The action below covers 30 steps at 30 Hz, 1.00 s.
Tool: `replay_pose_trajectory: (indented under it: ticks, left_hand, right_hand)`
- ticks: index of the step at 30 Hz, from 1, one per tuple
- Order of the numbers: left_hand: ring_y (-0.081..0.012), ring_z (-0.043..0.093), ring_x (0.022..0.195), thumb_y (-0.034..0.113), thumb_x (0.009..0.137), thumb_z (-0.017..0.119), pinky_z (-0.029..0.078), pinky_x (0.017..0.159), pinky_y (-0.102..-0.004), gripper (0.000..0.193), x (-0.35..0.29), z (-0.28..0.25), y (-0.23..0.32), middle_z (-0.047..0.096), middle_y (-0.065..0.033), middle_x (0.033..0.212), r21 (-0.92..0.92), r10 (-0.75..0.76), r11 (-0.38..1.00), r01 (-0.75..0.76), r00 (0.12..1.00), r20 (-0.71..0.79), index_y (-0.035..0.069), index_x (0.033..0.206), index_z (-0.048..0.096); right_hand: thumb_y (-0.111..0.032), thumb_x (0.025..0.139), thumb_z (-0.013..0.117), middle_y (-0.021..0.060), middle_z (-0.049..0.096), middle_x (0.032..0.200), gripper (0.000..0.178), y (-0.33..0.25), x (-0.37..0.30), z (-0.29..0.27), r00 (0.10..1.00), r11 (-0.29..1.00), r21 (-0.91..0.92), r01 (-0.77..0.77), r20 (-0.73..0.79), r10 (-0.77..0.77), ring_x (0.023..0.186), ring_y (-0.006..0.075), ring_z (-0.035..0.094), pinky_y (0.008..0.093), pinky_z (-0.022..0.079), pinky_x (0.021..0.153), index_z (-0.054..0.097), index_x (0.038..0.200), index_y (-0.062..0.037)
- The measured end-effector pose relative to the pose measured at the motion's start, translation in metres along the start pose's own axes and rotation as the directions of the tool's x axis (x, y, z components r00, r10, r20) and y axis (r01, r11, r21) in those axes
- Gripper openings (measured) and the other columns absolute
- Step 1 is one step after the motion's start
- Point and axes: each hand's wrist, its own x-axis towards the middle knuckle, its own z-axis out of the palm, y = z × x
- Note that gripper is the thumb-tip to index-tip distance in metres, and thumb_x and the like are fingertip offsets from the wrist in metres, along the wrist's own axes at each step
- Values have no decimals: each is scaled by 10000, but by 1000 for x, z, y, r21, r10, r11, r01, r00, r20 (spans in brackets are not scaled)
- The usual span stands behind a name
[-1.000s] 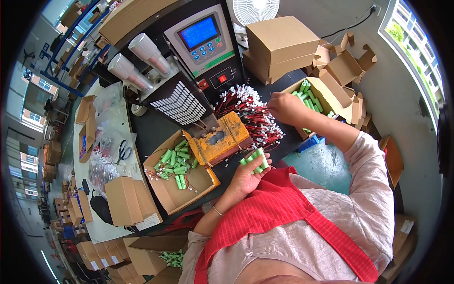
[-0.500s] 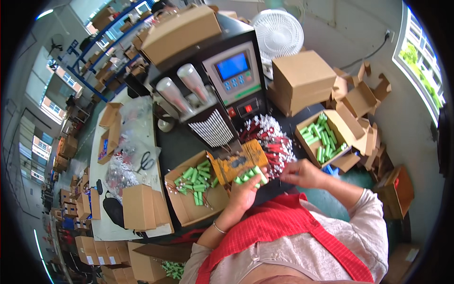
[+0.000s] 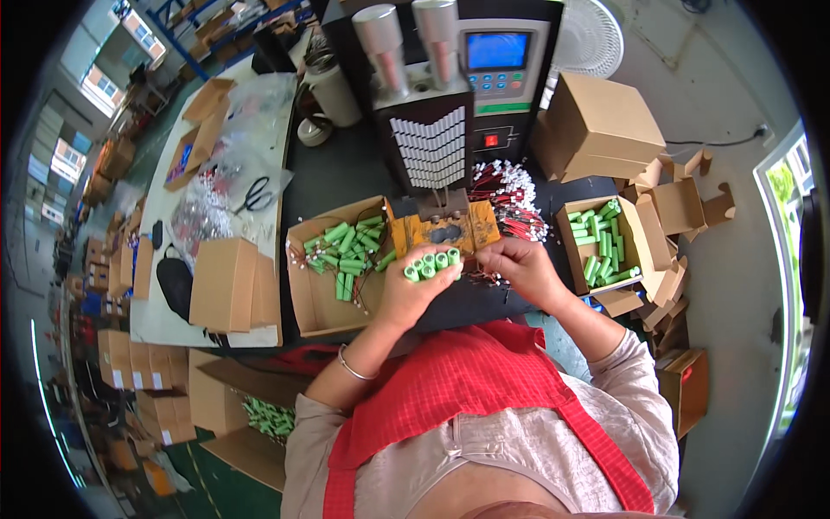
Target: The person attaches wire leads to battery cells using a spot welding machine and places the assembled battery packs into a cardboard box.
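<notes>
My left hand (image 3: 408, 296) is closed around several green cylindrical battery cells (image 3: 430, 266), their round ends turned up toward me. The cells sit just in front of a worn yellow fixture block (image 3: 410, 238), below the two thin electrode pins of a black spot-welding machine (image 3: 430, 112). At the block's right front corner, my right hand (image 3: 526, 272) has its thumb and forefinger pinched together. What lies between those fingertips is too small to tell. Right behind that hand spreads a pile of red and black wire leads (image 3: 519, 227) with white connectors.
Left of the block stands an open carton (image 3: 333, 322) of green cells with leads; on the right, another carton (image 3: 638, 251) holds green cells. Stacked closed boxes (image 3: 601, 130) and a white fan (image 3: 592, 39) are behind. Scissors (image 3: 253, 195) lie on the white table (image 3: 156, 303).
My view has turned and shifted. The cells in my left hand now stand with their ends up, close to the block. My right hand has come nearer to the cells.
</notes>
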Motion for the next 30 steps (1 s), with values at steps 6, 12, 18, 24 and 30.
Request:
replay_pose_trajectory:
  ticks: [6,12,18,24,30]
  left_hand:
    - [-188,624,737,45,692,708,495,657,-278,230,22,-12,2,634,-99,849,440,369,839,-321,929,-25,-12,893,611]
    - [-240,618,697,45,700,686,485,619,-300,189,27,-8,5,609,-116,828,566,391,762,-315,920,-14,-6,862,603]
    - [-252,612,683,22,694,671,480,597,-315,174,34,-6,1,601,-113,798,565,483,722,-399,876,2,2,854,608]
    - [-233,614,676,27,692,683,474,592,-309,188,33,-8,3,610,-117,790,569,468,728,-381,884,-8,11,866,615]
    - [-172,627,762,96,800,648,518,703,-281,258,-4,-13,1,638,-103,916,-490,-207,862,130,973,-106,12,1031,572]
  right_hand:
    - [-235,884,562,-23,542,607,235,2,24,8,1000,1000,22,-21,-5,21,522,29,472,193,391,463,603,833,-9]
    - [-269,894,538,-7,531,583,276,-3,30,8,991,995,-2,-100,93,100,511,44,480,211,399,461,591,820,-9]
    - [-244,905,520,-5,559,677,241,-2,40,7,974,984,-39,-171,147,175,583,36,492,189,425,514,593,871,-17]
    - [-211,896,541,-19,541,624,207,-13,41,11,991,995,-38,-92,93,95,530,26,453,183,381,479,594,864,-14]
    - [-142,854,576,62,593,665,145,-9,25,14,978,944,-254,210,57,-202,599,136,571,269,450,539,612,865,-2]
